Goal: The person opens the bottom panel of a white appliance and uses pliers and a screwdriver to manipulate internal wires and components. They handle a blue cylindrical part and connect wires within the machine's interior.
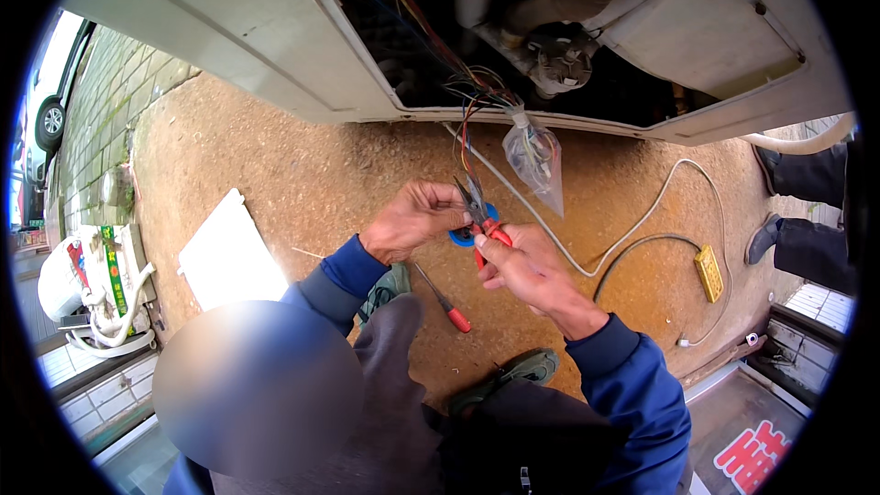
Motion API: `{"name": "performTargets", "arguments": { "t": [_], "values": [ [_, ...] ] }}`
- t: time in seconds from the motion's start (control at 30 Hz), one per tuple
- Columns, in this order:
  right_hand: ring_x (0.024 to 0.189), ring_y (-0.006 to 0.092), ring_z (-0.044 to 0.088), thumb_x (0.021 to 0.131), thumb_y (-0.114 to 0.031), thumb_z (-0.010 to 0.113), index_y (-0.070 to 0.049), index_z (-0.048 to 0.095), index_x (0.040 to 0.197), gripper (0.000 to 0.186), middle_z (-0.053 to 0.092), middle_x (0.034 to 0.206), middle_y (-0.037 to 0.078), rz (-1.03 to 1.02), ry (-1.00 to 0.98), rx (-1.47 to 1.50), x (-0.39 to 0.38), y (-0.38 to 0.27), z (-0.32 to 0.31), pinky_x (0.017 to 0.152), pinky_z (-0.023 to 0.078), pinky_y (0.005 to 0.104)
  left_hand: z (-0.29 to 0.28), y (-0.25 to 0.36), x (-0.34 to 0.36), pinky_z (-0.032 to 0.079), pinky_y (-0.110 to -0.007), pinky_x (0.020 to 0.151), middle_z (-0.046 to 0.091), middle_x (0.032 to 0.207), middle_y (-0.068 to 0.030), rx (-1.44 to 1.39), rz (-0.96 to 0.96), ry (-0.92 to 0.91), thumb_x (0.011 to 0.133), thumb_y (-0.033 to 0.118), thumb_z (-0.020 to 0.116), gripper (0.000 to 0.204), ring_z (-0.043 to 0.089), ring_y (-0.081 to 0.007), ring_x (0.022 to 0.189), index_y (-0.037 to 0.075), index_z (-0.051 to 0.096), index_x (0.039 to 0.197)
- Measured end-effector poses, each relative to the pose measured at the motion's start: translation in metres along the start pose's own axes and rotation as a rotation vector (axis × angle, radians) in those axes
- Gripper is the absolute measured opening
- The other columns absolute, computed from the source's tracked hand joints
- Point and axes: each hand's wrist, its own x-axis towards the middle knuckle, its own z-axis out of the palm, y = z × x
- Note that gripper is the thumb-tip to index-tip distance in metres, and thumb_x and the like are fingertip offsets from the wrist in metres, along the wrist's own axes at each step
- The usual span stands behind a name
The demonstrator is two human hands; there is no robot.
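Observation:
My right hand (532,266) is closed around a pair of red-handled long-nose pliers (474,204), whose jaws point up and away from me. Thin red and yellow wires (466,142) hang from the opened white machine down to those jaws. My left hand (420,218) pinches at the lower ends of these wires, beside the jaws; the exact grip is partly hidden. Behind the pliers shows a blue ring-shaped thing (461,236) with a dark middle, mostly covered. A clear plastic bag (534,160) with wire connectors in it hangs from the harness, just right of the wires.
The white machine (275,46) spans the far side, its pump (561,62) exposed. A red-handled screwdriver (445,300) lies near my feet. Right are a pale cable (632,229) and a yellow power strip (708,273); another person's legs (807,211) stand beyond. A white panel (229,252) lies left.

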Motion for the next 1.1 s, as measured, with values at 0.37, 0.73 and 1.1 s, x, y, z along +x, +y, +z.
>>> {"name": "performTargets", "arguments": {
  "t": [0.37, 0.73, 1.1],
  "values": [
    [0.053, 0.0115, 0.054, 0.103, -0.035, 0.059, -0.002, 0.059, 0.083, 0.038, 0.055, 0.062, 0.002, -0.154, -0.088, -0.089, -0.001, 0.003, -0.004, 0.049, 0.043, 0.0266, 0.005, -0.031, -0.006, 0.053, -0.029, 0.09, 0.073, 0.105, -0.0055, -0.455, 0.012, 0.012, 0.095, -0.001, 0.065, 0.022, 0.068, -0.0138, 0.098, 0.002, 0.066, 0.116],
    [0.079, 0.0311, 0.063, 0.09, -0.018, 0.065, 0.001, 0.065, 0.087, 0.019, 0.064, 0.082, 0.013, -0.585, 0.274, -1.066, -0.037, -0.032, -0.028, 0.066, 0.05, 0.0458, 0.003, -0.003, -0.018, 0.057, -0.027, 0.08, 0.072, 0.103, -0.0089, -0.312, 0.15, 0.133, 0.093, -0.003, 0.068, 0.028, 0.069, -0.0136, 0.089, -0.002, 0.064, 0.121],
    [0.102, 0.0386, 0.064, 0.089, -0.015, 0.065, 0.009, 0.064, 0.116, 0.036, 0.064, 0.108, 0.025, -1.172, 0.813, -1.583, -0.045, -0.055, -0.044, 0.095, 0.054, 0.0516, 0.04, 0.06, -0.044, 0.057, -0.025, 0.068, 0.071, 0.09, -0.0082, 0.071, 0.125, 0.334, 0.09, -0.003, 0.07, 0.024, 0.072, -0.0136, 0.079, -0.005, 0.061, 0.113]
  ]
}}
